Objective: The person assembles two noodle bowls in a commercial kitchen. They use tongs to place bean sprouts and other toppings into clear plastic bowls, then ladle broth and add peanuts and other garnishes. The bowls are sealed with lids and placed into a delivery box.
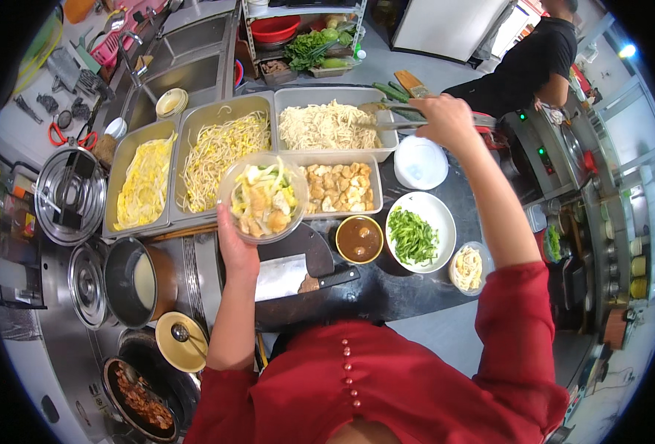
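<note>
My left hand (238,246) grips a clear round plastic bowl (298,211) from its left side. Inside it lie pale green vegetable strips and golden-brown chunks. Up at the right, my right hand (447,120) is closed round metal tongs (410,125). The tips of the tongs reach the right end of a tray of pale shredded strips (320,124); whether they pinch any strips, I cannot tell. Below that tray is a tray of golden chunks (340,186), partly behind the bowl. Further left are a tray of bean sprouts (224,144) and a tray of yellowish leaves (146,181).
A cleaver (286,277) lies on a dark board below the bowl. Nearby stand a cup of brown sauce (359,239), a white bowl of chopped greens (420,233) and a small tub of strips (466,268). Pots (141,283) line the left. Another person (531,63) works at far right.
</note>
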### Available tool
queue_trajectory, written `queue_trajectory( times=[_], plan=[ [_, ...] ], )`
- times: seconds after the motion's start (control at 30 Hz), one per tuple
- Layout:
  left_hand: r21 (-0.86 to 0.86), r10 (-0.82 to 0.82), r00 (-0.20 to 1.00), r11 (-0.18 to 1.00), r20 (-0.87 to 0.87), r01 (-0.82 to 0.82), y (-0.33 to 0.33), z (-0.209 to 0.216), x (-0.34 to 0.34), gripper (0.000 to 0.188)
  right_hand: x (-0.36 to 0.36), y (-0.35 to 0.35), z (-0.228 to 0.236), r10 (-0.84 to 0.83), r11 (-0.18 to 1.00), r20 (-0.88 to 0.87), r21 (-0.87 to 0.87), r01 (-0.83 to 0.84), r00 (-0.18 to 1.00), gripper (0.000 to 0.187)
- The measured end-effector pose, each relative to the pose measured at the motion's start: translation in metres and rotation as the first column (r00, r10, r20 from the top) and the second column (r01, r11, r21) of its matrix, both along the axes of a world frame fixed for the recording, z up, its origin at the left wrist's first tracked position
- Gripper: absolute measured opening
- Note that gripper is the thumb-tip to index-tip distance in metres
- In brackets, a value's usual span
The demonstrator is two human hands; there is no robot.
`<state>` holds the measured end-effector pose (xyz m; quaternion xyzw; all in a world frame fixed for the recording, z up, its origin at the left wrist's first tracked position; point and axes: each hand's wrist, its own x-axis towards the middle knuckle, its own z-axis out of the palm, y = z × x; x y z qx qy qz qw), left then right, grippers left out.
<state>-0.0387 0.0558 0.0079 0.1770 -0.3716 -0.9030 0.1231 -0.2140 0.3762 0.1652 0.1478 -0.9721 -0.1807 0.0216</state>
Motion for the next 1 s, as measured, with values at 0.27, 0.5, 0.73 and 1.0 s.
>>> queue_trajectory(
  times=[0.27,0.5,0.73,1.0],
  plan=[
    [-0.038,0.081,0.996,0.996,-0.042,-0.083,-0.014,0.013,-0.001,0.062,-0.092,-0.05,-0.094,0.143,0.985,0.204,0.066,-0.16,0.969,0.102],
    [-0.085,0.101,0.995,0.991,-0.004,-0.101,-0.033,0.013,-0.017,0.065,-0.101,-0.047,-0.084,0.122,0.992,0.158,-0.035,-0.118,0.98,0.045],
    [-0.098,0.05,0.997,0.994,-0.052,-0.055,-0.028,-0.002,-0.076,0.06,-0.066,-0.012,0.006,0.108,0.939,-0.028,-0.324,-0.111,0.994,0.042],
    [-0.265,-0.134,0.991,0.955,0.014,0.133,0.008,0.004,-0.146,0.067,-0.032,0.006,0.093,0.207,0.669,-0.227,-0.676,-0.307,0.952,0.047]
  ],
)
